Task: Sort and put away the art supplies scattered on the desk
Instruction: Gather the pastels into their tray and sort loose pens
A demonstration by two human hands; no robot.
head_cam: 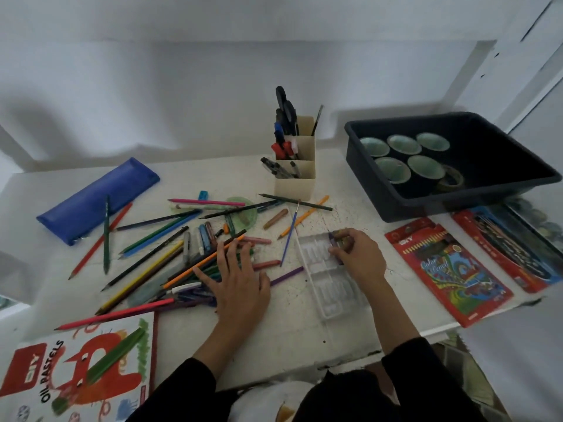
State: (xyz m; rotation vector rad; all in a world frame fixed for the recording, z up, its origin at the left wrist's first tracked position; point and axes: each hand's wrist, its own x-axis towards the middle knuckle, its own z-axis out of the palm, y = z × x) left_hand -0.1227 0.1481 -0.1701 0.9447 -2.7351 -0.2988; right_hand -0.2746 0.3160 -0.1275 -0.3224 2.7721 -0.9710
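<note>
A heap of coloured pencils and oil pastels [170, 254] is spread over the white desk [289, 330]. My left hand [237, 281] lies flat on the heap's right side with fingers spread, holding nothing. My right hand [356, 254] grips a couple of pastel sticks [335, 239], purple and dark, over the top end of a clear plastic pastel tray [332, 284]. A purple pastel [286, 275] and a thin paintbrush [289, 233] lie between my hands.
A beige pen holder [297, 175] stands at the back centre. A blue pencil case [97, 199] lies back left. A dark bin [451, 202] with several tape rolls sits back right. A colour pencil box [447, 269] lies right, an oil pastels box [76, 373] front left.
</note>
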